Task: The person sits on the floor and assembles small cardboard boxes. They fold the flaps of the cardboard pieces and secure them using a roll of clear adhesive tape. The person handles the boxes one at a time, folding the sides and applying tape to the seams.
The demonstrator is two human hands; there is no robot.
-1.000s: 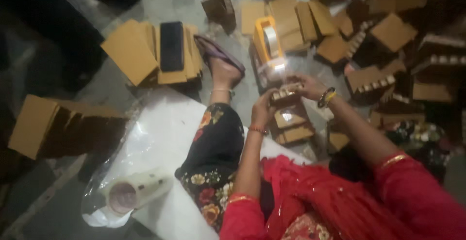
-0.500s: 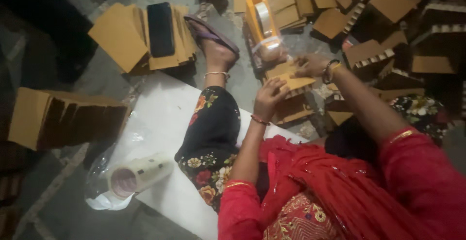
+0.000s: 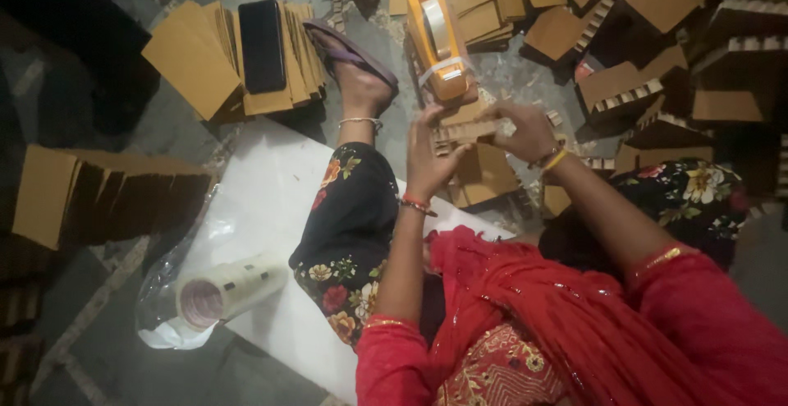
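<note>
Presently: left hand and right hand pinch small cardboard piece between them, fingers closed on its opposite ends, just below yellow tape dispenser. Phone lies on flat cardboard stack, well apart. Box piles crowd right edge; bare white sheet left of knee.

Yellow tape dispenser, brown cardboard pieces, black phone, red embroidered shawl, black floral trousers, white sheet
</note>
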